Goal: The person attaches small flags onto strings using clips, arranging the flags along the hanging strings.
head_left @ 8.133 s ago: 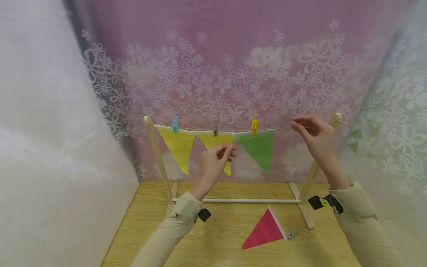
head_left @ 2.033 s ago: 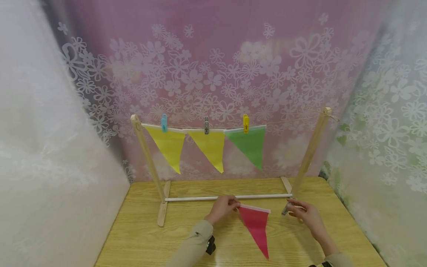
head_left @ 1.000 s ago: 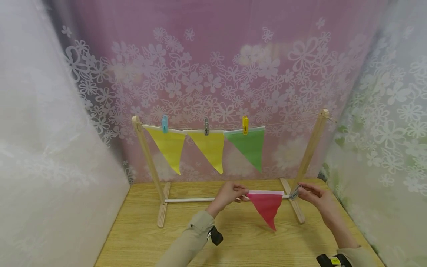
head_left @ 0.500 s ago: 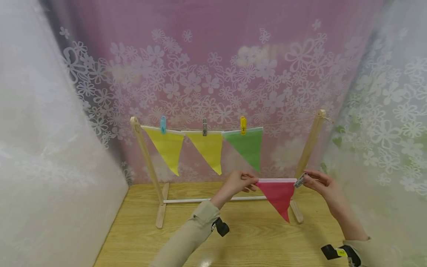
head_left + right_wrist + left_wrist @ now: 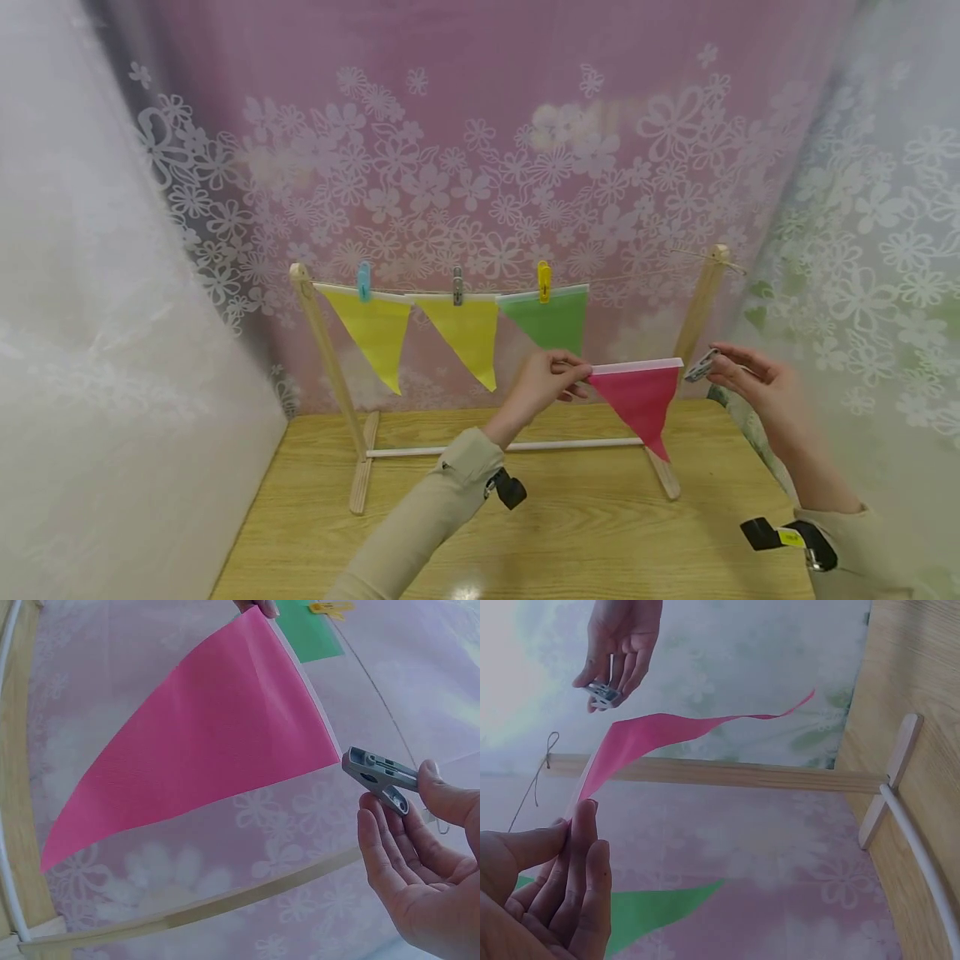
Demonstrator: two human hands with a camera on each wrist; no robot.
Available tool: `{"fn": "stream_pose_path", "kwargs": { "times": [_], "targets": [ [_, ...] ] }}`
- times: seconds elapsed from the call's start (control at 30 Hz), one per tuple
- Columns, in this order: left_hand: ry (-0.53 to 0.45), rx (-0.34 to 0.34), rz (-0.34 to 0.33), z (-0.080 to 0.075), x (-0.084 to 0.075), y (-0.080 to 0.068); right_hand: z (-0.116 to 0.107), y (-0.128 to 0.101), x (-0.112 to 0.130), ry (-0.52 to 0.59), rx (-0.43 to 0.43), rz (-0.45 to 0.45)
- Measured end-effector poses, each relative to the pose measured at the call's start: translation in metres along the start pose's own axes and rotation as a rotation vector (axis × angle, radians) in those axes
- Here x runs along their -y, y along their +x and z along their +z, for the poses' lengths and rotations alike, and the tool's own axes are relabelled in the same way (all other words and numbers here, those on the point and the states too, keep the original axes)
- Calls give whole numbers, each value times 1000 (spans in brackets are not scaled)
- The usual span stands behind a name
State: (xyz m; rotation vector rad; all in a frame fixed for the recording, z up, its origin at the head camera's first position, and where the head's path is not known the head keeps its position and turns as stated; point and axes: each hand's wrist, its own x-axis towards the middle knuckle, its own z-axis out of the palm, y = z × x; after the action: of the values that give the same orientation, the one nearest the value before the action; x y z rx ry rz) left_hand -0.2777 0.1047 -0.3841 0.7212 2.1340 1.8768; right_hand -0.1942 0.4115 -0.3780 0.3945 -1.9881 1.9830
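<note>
My left hand (image 5: pixel 553 380) pinches the left top corner of a pink triangular flag (image 5: pixel 639 395), holding it in the air below the string (image 5: pixel 637 278) of a wooden rack (image 5: pixel 697 310). The same flag (image 5: pixel 202 772) fills the right wrist view and shows as a thin pink strip (image 5: pixel 656 735) in the left wrist view. My right hand (image 5: pixel 750 377) holds a grey clothespin (image 5: pixel 702 365) between thumb and fingers, just right of the flag's right corner; the clothespin (image 5: pixel 381 777) stands apart from the flag. Two yellow flags (image 5: pixel 371 328) and a green flag (image 5: pixel 551 318) hang pegged on the string.
The rack stands at the back of a wooden table (image 5: pixel 525 542), with a white crossbar (image 5: pixel 480 450) low between its feet. Pink flowered curtain (image 5: pixel 480 150) hangs behind, white curtains at both sides. The string's right stretch up to the right post bears nothing.
Both hands have risen from the table with the pink flag and the clothespin, up and to the right. The right hand has let go of the flag's corner and moved apart.
</note>
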Motion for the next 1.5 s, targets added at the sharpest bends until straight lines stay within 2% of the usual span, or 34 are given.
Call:
{"fn": "stream_pose_path", "kwargs": {
  "times": [0.23,0.47,0.6,0.87,0.97,1.17,1.27,1.5],
  "targets": [
    [11,-51,56,5,-19,9,-4,15,27,8,-2,-43],
    [84,-99,121,7,-34,17,2,31,54,-40,-76,-86],
    [110,-113,162,7,-44,22,6,45,68,-27,-81,-115],
    [139,-140,214,7,-62,33,7,73,90,-76,-79,-140],
    [127,-147,234,8,-66,36,7,80,95,-152,-87,-134],
    [161,-180,284,9,-72,42,11,91,104,-409,-115,-102],
    [172,-194,287,9,-75,45,14,98,107,-497,-129,-102],
    [178,-234,242,7,-80,49,25,117,113,-551,-98,-112]
  ]
}}
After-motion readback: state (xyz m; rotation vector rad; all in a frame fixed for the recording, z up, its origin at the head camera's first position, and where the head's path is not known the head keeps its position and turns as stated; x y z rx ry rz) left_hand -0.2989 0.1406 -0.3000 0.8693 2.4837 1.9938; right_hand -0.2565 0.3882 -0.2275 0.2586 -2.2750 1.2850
